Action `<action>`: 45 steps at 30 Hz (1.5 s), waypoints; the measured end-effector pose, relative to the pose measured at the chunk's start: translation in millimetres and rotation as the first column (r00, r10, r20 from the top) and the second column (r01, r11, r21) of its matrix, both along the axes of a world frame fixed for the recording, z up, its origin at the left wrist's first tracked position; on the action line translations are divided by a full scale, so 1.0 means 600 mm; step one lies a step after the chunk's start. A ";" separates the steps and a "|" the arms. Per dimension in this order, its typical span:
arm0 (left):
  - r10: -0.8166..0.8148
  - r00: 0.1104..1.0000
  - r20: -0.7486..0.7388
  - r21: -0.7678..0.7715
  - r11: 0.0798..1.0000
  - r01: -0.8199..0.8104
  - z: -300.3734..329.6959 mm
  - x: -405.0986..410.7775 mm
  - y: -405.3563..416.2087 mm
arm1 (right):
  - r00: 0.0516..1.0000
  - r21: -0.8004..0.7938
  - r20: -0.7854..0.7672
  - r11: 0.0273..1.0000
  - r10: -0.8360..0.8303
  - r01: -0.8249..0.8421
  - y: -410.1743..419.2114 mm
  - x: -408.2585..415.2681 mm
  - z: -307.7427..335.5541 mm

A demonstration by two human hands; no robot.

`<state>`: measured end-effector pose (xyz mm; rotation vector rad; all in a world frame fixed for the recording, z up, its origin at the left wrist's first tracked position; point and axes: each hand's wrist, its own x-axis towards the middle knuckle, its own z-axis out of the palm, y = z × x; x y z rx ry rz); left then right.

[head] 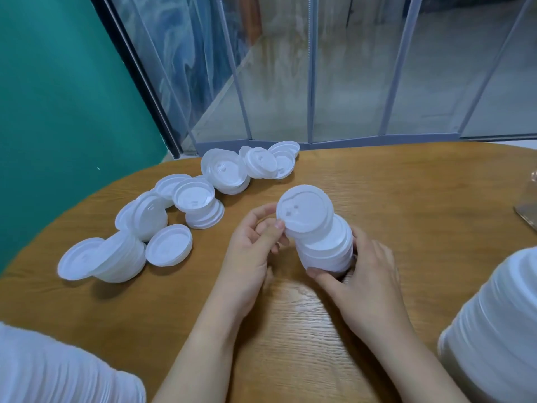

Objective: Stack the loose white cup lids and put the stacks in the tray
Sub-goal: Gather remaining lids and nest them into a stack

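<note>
A short stack of white cup lids [325,251] stands tilted over the middle of the wooden table [406,199]. My right hand [363,274] grips its lower part from the right and below. The top lid [305,212] leans off the stack, and my left hand [252,245] pinches its left edge. Several loose lids and small heaps [174,210] lie spread across the table's left and far side. No tray is in view.
Tall lid stacks lie at the bottom left corner [58,370] and at the right edge [494,330]. A clear object [527,210] sits at the far right of the table. Behind the table are a teal wall [58,97] and a strip curtain [319,82].
</note>
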<state>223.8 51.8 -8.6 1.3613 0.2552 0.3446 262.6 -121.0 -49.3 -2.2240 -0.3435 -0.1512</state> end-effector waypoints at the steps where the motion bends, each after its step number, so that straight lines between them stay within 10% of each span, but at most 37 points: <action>1: -0.006 1.000 -0.008 0.017 1.000 0.006 -0.002 0.000 0.000 | 1.000 0.009 -0.004 1.000 0.000 0.000 0.000 0.000 0.001; 45: -0.056 0.996 -0.067 0.529 0.845 0.083 -0.003 -0.006 -0.028 | 0.999 -0.045 -0.033 0.998 0.043 -0.045 -0.003 -0.005 0.008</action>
